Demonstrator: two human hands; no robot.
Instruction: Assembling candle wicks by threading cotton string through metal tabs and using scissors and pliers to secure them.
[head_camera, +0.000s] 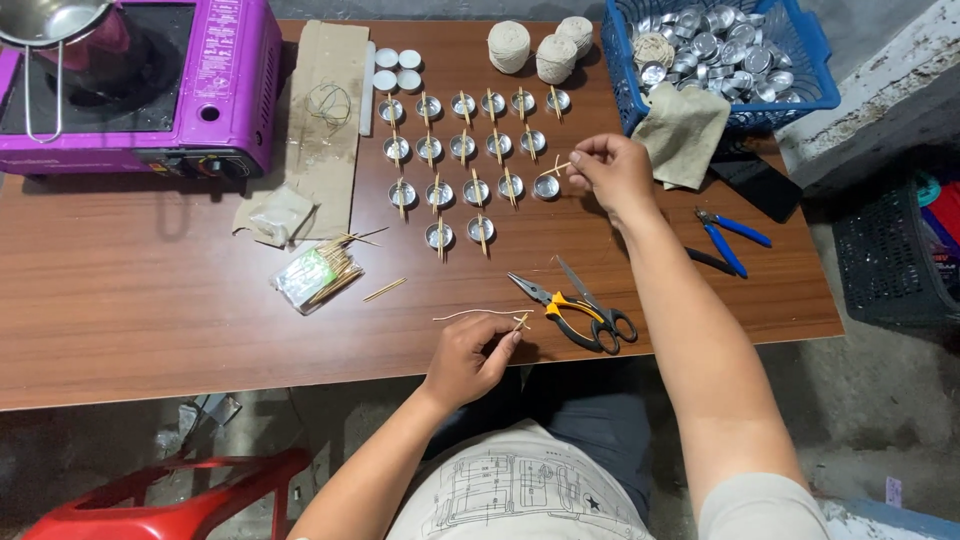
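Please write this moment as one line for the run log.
left hand: pinches small stick | right hand: holds stick with string over tin cup | scissors: on table

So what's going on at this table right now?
A person sits at a wooden table laid with rows of small metal cups, most with a thin stick across the rim. The right hand reaches out to the right end of the rows, pinching a small stick with a wick near the last cup of the third row. The left hand pinches another short stick at the near edge, beside the scissors and pliers. A blue basket holds more cups.
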